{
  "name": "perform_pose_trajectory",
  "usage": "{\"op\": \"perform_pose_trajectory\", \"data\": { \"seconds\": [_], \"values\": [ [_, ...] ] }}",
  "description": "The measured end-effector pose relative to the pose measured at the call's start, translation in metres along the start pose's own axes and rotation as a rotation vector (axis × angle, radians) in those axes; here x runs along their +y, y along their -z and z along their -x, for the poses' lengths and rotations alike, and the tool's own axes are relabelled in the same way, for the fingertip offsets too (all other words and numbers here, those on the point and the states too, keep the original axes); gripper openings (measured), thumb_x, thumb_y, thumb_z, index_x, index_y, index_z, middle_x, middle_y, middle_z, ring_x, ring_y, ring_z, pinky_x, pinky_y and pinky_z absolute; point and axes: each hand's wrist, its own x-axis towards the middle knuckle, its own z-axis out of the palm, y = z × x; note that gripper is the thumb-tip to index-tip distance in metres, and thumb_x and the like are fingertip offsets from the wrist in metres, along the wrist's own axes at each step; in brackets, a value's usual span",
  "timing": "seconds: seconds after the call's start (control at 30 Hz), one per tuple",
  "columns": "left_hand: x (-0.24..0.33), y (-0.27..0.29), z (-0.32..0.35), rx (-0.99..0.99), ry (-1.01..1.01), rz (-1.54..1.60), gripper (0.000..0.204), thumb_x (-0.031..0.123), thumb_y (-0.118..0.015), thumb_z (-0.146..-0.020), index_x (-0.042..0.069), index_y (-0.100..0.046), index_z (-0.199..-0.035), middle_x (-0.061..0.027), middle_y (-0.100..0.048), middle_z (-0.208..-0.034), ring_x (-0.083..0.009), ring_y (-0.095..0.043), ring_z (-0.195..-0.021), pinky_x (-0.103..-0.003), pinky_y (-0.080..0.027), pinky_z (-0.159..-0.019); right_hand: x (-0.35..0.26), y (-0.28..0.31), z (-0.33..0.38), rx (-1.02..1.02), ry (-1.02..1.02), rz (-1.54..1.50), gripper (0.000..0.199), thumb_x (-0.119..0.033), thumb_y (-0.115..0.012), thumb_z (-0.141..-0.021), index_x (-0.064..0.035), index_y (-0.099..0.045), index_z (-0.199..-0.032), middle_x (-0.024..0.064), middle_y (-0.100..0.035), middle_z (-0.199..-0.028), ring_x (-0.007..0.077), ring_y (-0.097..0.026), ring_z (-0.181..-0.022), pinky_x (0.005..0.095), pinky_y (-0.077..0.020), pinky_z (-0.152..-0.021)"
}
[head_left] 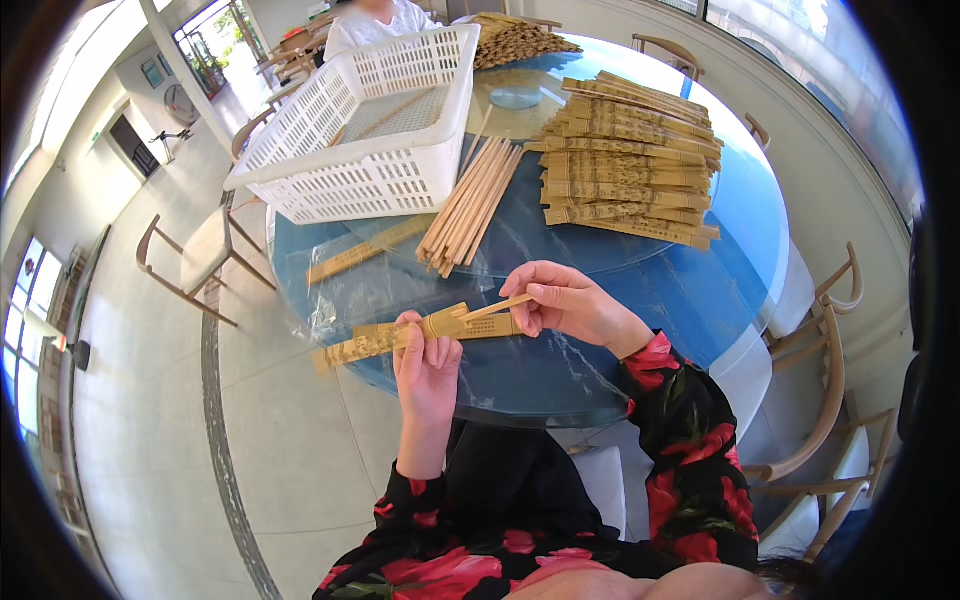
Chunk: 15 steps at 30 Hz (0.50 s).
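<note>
My left hand [428, 368] is closed on a tan paper chopstick sleeve [375, 346] with dark print, held above the near edge of the table. To its right, my right hand [572, 303] pinches a pale wooden chopstick [497, 308] near one end. The chopstick's other end meets the open end of the sleeve; how far it goes in cannot be told. Beneath my hands another printed sleeve [490, 327] lies on the table. A bundle of loose chopsticks [468, 210] rests just beyond, and a big pile of sleeves [630, 160] is at the right.
A white slatted plastic basket [370, 180] stands at the left of the round blue glass-topped table [590, 375], with a few sticks inside. A single sleeve [365, 250] and clear plastic film lie before it. Another sleeve pile [520, 42] and a person [380, 25] are across the table. Wooden chairs surround it.
</note>
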Motion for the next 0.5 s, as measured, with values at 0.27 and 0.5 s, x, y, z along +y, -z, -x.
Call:
{"op": "perform_pose_trajectory", "data": {
  "seconds": [0.27, 0.5],
  "values": [
    [0.000, 0.002, -0.001, -0.069, -0.015, -0.145, 0.019, 0.024, -0.045, -0.106, 0.008, -0.049, -0.117, 0.0021, -0.042, -0.072, -0.0072, -0.040, -0.063, -0.025, -0.034, -0.060, -0.001, -0.001, -0.002, 0.071, -0.082, 0.251, 0.020, -0.012, -0.051, -0.099, -0.0015, -0.057, -0.115, -0.0018, -0.049, -0.076, 0.0065, -0.044, -0.067, 0.0219, -0.0359, -0.062],
    [0.043, 0.019, -0.012, 0.242, -0.289, -0.231, 0.044, 0.037, -0.046, -0.105, 0.006, -0.044, -0.136, -0.0084, -0.060, -0.109, -0.0153, -0.057, -0.094, -0.033, -0.048, -0.086, -0.003, 0.021, -0.001, 0.308, 0.029, 0.113, 0.013, -0.011, -0.050, -0.099, -0.0027, -0.059, -0.104, -0.0035, -0.045, -0.073, 0.0056, -0.042, -0.066, 0.0212, -0.0324, -0.059]
  ]
}}
